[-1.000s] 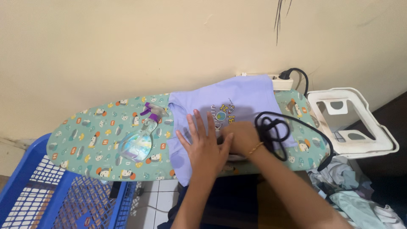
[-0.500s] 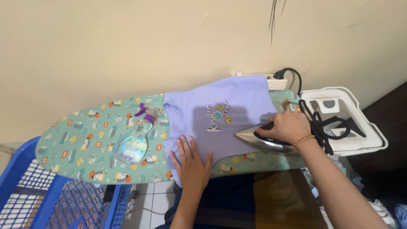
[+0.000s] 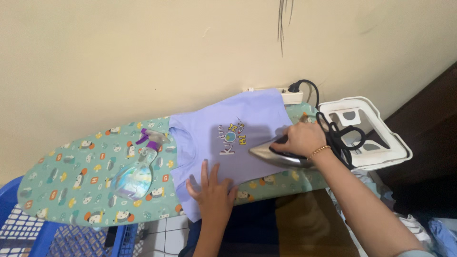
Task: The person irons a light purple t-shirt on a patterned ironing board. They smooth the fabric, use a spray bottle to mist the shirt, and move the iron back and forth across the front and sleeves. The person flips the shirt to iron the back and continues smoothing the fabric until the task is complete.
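**Iron on shirt, right side of board, left hand pinning hem**

Nearest: left hand [image 3: 213,192], flat and open, fingers spread, gripped nothing. Palm pressed on lower hem of lilac T-shirt [image 3: 223,131] at near edge of ironing board [image 3: 71,190]. Hem overhung that near edge slightly.

Next out: right hand [image 3: 304,138], closed around dark handle of iron [image 3: 281,156]. Full wrap grip, gold bracelet at wrist. Soleplate flat on shirt's right part, tip pointed toward board's narrow left end, close to the printed chest motif [image 3: 233,137] but not on it as far as could be told.

Black cord [image 3: 340,138] looped behind right wrist, over white iron rest [image 3: 376,133] at board's right end, ran up to power strip [image 3: 290,96] at far edge by wall [image 3: 143,57].

Left half of board: clear spray bottle [image 3: 138,171] with purple trigger, lying on its side, just beside shirt's sleeve, well apart from iron.

Off the near-left corner: blue laundry basket [image 3: 28,233]. Off near-right: heap of clothes [image 3: 428,228].

Judgement on doing the stroke well:
- Kept fabric taut between pinning hand and iron; pulled hem lightly toward near edge.
- Kept left fingers clear of tip's path; gap looked modest.
- Steered around the print, or went light and quick over it; likely heat-sensitive.
- Minded cord slack; loop at wrist could drag across pressed cloth.
- Kept soleplate moving, no dwell.
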